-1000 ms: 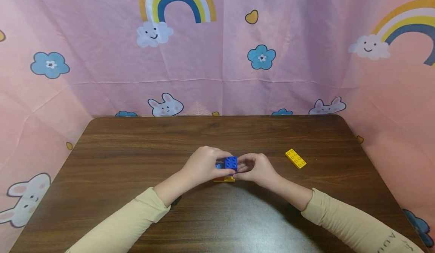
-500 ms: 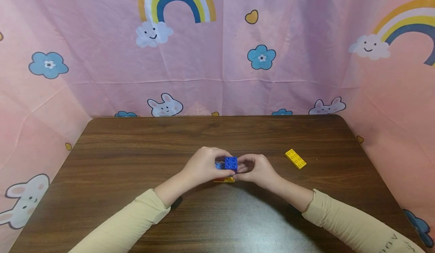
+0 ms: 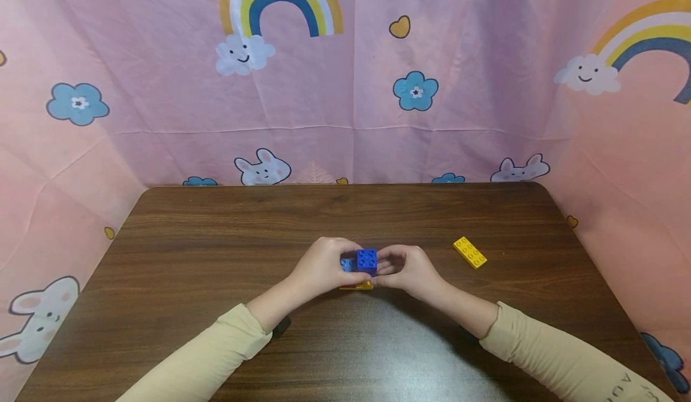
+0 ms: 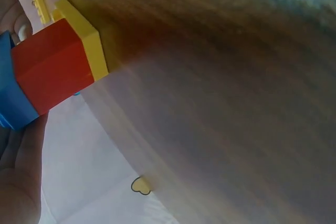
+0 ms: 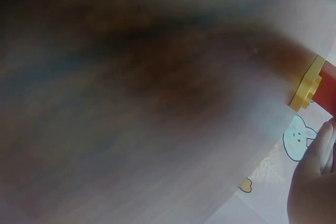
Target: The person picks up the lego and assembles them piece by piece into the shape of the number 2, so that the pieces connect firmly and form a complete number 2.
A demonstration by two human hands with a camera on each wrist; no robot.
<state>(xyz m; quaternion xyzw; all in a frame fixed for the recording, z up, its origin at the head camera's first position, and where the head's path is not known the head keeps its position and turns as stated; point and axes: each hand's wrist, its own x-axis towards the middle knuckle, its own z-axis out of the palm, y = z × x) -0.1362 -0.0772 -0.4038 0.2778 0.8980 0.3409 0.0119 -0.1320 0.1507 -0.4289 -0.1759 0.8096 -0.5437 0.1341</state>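
low in the head view our two cream sleeves (image 3: pixel 205 360) come in from the bottom corners and meet just below the middle of the frame, where both hands close round a small stack of bricks (image 3: pixel 360 268) standing on the brown table (image 3: pixel 216 252). our left hand (image 3: pixel 324 266) curls its fingers over the stack's left side and top, gripping it; compared with a second ago its knuckles sit a touch lower and nearer us, so we judge it has pressed down a little. our right hand (image 3: pixel 407 268) pinches the right side with curled fingers and has hardly moved. the stack itself stays in the same spot, dead centre.

in the left wrist view, upper left of the frame, we see the layers: a thin yellow plate (image 4: pixel 84 38) on the table, a red brick (image 4: pixel 50 72) on it, blue above. the dark blue brick (image 3: pixel 367 259) tops it in the head view. we judge the pieces are being seated rather than shifted.

further off, right of centre, a loose yellow brick (image 3: pixel 469 252) lies untouched, well apart from the hands. behind the table hangs the pink curtain (image 3: pixel 459 60) with rainbows.
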